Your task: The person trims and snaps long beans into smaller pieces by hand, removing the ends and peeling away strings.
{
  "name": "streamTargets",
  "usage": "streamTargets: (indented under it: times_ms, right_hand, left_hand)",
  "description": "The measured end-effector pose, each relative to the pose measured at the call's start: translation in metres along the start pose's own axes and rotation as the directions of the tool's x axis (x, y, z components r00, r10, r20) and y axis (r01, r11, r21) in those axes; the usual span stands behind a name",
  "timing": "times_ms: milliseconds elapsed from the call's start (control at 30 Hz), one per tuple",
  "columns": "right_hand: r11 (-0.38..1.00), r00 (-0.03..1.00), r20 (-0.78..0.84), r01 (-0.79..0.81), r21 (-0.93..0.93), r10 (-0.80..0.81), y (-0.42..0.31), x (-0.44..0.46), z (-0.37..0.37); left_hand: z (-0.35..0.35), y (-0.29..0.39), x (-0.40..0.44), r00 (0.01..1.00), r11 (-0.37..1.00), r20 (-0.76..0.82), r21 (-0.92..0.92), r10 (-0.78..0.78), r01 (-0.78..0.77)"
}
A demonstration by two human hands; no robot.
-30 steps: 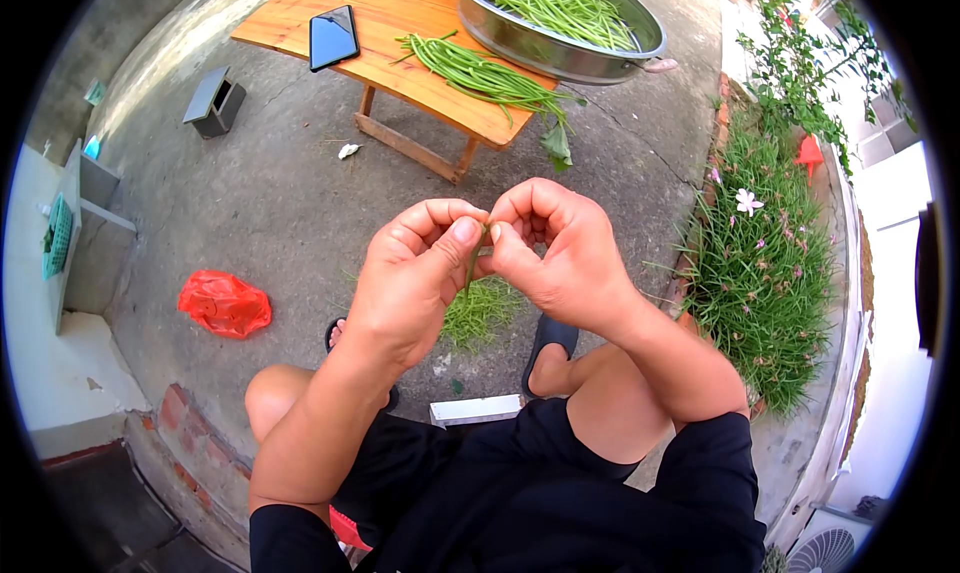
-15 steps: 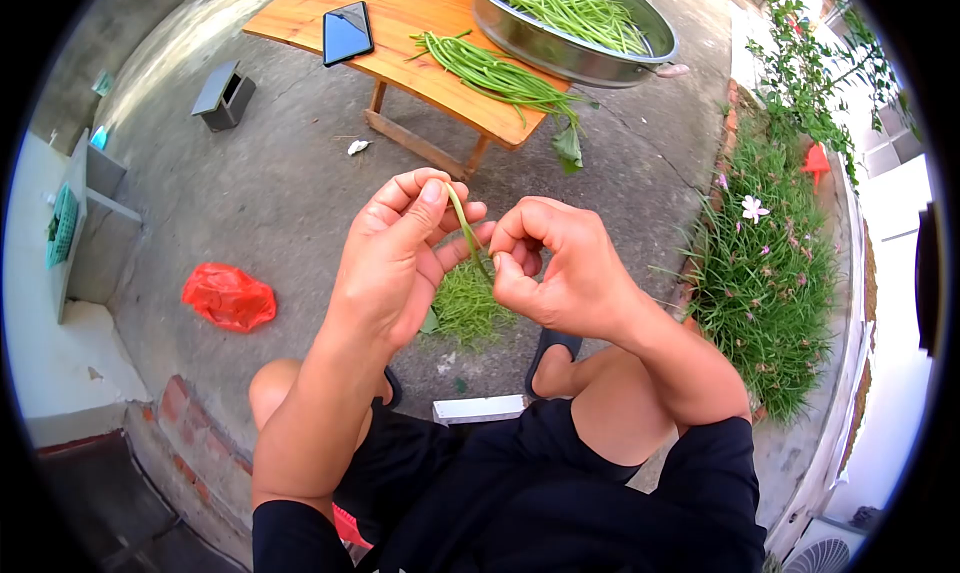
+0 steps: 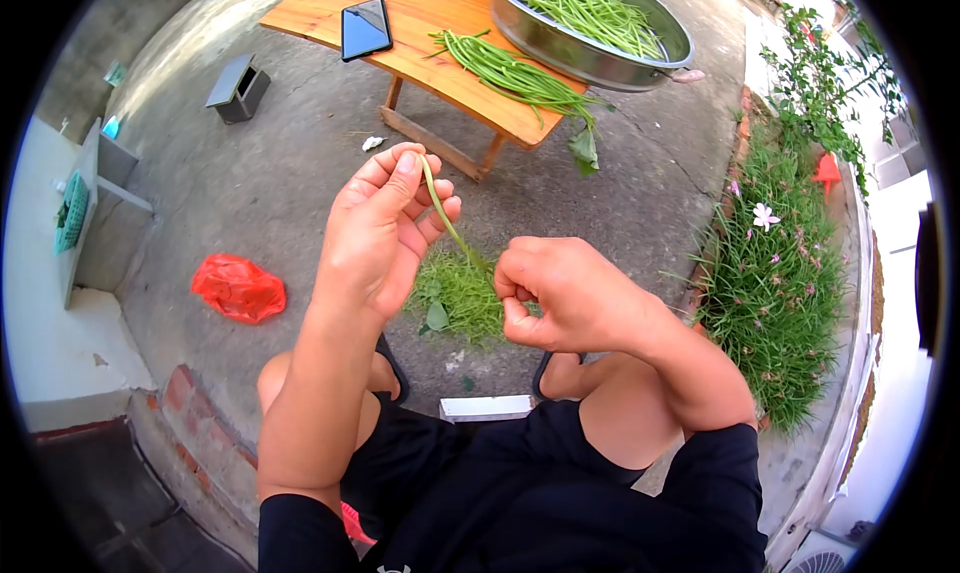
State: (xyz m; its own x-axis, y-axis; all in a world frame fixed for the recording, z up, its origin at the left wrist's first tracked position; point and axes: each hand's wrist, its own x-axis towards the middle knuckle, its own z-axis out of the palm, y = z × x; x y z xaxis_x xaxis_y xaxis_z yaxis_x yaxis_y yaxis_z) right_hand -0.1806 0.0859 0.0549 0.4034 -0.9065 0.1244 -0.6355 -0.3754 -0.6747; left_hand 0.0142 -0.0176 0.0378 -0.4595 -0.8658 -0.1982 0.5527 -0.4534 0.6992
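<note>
My left hand is raised, thumb and forefinger pinching the top of a slender green leaf stalk. The stalk slants down to my right hand, whose fingertips are closed on its lower end, perhaps on a thin strip of skin; the exact grip is hidden. Beneath the hands, on the ground between my feet, lies a heap of fine green peelings with a small leaf on it. On the wooden table ahead rests a bunch of green stalks, beside a metal basin holding more stalks.
A phone lies near the table's left end. A red plastic bag and a grey box-like object are on the concrete to the left. Flowering plants border the right side. A white-topped object stands between my legs.
My hands have moved apart, the left up and leftward, the right slightly down. More of the stalk now shows stretched between them. The camera view has shifted slightly.
</note>
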Motion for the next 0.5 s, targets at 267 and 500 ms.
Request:
streamTargets:
  times_ms: [267, 500]
  right_hand:
    - [0.993, 0.986, 0.166, 0.041, -0.115, -0.022, 0.009, -0.003, 0.004]
    - [0.958, 0.972, 0.234, 0.061, -0.279, 0.006, 0.027, -0.007, 0.015]
  left_hand:
    - [-0.008, 0.015, 0.005, 0.996, 0.999, -0.069, -0.003, 0.053, -0.054]
    - [-0.016, 0.029, 0.007, 0.990, 0.993, -0.088, -0.016, 0.112, -0.114]
